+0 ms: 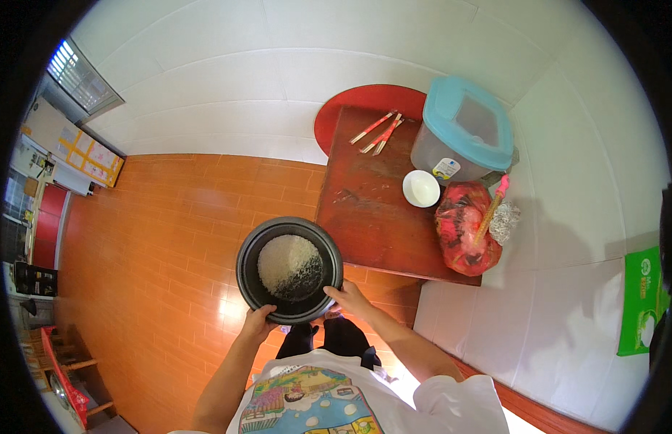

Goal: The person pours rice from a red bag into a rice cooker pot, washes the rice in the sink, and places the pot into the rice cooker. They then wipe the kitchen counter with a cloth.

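Both hands hold a round black pot (247,271), the kind used inside a rice cooker, in front of the body. My left hand (260,321) grips its near left rim, thumb over the edge. My right hand (344,298) grips the near right rim the same way. Uncooked white rice (287,260) covers part of the bottom, heaped towards the far left, with bare dark bottom showing at the near right. The pot is beside the left edge of a red-brown wooden table (363,217); whether they touch I cannot tell.
On the table are a white bowl (421,189), several paper-wrapped chopstick pairs (372,128), a lidded bin with a light blue top (466,125) and a red plastic bag (466,238). A red round board (368,96) stands behind. A green package (642,304) is at the right.
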Demonstrator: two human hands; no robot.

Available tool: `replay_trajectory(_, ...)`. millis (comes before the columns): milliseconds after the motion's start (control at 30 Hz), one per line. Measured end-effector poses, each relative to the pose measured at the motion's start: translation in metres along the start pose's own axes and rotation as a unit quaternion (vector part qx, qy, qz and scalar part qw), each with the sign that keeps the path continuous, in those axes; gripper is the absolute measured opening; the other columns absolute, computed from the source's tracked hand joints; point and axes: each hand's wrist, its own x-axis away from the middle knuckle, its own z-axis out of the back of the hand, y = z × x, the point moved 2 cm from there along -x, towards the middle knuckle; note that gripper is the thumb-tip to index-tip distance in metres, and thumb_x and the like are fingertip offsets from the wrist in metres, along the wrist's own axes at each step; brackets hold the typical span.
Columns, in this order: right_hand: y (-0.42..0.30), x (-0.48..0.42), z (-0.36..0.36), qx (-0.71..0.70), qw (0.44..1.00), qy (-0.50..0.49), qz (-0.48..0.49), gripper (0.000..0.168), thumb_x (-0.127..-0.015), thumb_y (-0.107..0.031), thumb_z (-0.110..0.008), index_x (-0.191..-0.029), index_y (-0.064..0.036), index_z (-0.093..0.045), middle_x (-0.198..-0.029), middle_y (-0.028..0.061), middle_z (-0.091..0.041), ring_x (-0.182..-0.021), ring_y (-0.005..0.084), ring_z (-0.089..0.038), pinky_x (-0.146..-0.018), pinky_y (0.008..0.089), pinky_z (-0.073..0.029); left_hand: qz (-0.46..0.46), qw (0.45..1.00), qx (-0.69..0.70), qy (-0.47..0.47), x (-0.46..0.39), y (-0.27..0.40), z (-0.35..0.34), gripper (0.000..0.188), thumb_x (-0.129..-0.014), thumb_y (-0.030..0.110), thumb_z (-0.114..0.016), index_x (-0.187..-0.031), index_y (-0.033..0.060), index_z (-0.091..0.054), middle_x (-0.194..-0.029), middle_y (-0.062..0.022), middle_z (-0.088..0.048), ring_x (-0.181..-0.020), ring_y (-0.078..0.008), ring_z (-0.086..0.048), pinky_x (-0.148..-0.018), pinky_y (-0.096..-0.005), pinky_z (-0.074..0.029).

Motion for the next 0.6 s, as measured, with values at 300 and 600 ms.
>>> replay_trajectory(300,0.039,-0.014,0.146,0.656,0.703,0.269,-0.063,0.078,-0.083,-0.051,-0.037,-0.135,-0.003,-0.002,-0.142,0.0106,0.004,-0.131,0.0225,0.006,-0.105,0.0429,0.000,0.019,0.977,0.202,0.070,0.020,-0.014,0.052,0.017,-0.076,0.001,-0.049,-0.092,-0.0058,-0.048,-0.097,-0.0139,-0.051,-0.088,-0.0238,-0.053,-0.080,-0.0333,-0.048)
replay_trajectory(600,0.021,-0.059,0.102,0.686,0.700,0.197,0.002,0.079,-0.078,-0.052,-0.045,-0.134,-0.004,-0.016,-0.142,0.0104,-0.005,-0.131,0.0215,-0.001,-0.104,0.0475,-0.002,-0.021,0.966,0.200,0.166,0.047,-0.019,0.084,0.015,-0.078,0.001,-0.046,-0.093,-0.0053,-0.046,-0.092,-0.0112,-0.050,-0.081,-0.0229,-0.054,-0.072,-0.0349,-0.050)
